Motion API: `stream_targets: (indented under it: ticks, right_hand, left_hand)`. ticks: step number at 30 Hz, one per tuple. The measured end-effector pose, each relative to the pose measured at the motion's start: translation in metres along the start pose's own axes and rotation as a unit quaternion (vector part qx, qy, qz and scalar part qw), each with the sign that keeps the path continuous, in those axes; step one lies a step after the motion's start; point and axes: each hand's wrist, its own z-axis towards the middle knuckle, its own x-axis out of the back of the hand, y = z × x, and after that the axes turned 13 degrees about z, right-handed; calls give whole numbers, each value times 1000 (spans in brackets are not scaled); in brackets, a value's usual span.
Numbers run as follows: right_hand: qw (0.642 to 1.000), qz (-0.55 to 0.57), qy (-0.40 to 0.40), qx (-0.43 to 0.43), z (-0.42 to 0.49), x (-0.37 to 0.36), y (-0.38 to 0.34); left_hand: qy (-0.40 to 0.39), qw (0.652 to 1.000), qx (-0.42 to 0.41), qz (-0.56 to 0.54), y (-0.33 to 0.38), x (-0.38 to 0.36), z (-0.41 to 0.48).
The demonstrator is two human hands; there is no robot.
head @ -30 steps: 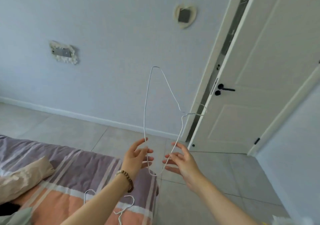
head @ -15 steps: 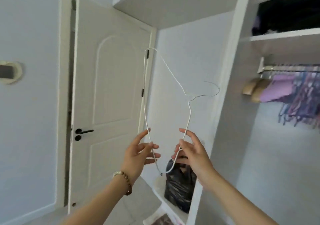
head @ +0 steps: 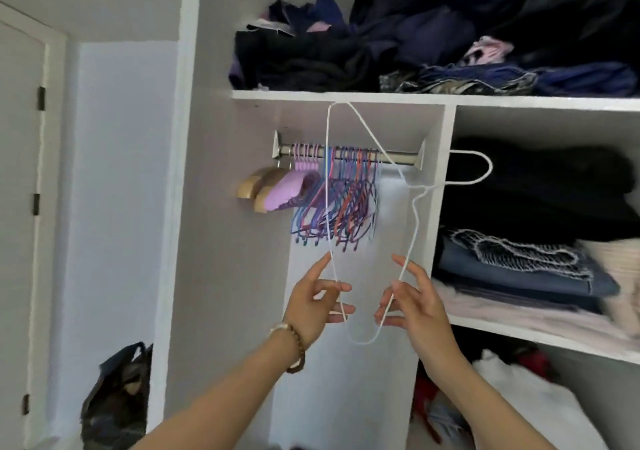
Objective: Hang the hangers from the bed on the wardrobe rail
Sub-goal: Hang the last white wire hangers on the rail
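Hanging sideways between both hands, the white wire hanger [head: 327, 190] is held up in front of the wardrobe, its hook [head: 486, 169] pointing right and one corner level with the front edge of the top shelf [head: 277, 95]. The left hand [head: 311, 306] pinches the long wire lightly, index finger raised. The right hand [head: 412, 306] nips the sloping wire between thumb and fingers, the other fingers spread.

Behind the hanger, the rail [head: 398, 158] carries wooden hangers [head: 256, 186] at its left end and a bunch of purple, blue and red hangers [head: 346, 207] towards the middle; its right end is bare. The top shelf holds a heap of dark clothes [head: 398, 34]. In the right compartment, folded jeans [head: 519, 269] lie beneath dark garments [head: 536, 190]. A black bag [head: 114, 401] sits low beside the wardrobe's left side.

Half a second ago the door filled the left of the view, with the rail at the right edge. Now the wardrobe faces the camera, with the grip unchanged.
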Motion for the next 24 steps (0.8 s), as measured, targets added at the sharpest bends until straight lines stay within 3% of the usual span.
stream_targets:
  ticks: [7, 12, 18, 21, 24]
  right_hand:
    - [997, -47, 61, -2, -4, 28, -4]
    - [994, -66, 85, 14, 11, 0, 1]
    - [986, -31, 163, 6, 54, -25, 18]
    - [979, -27, 203, 5, 81, -25, 24]
    - [974, -20, 227, 16, 113, -18, 29]
  left_hand:
    - [-183, 977, 106, -21, 6, -43, 32]
    - [-258, 946, 181, -82, 5, -36, 51]
    - [-279, 931, 196, -133, 1, -24, 83]
    - [-262, 942, 168, -123, 7, -18, 98]
    - [-219, 970, 87, -62, 17, -7, 111]
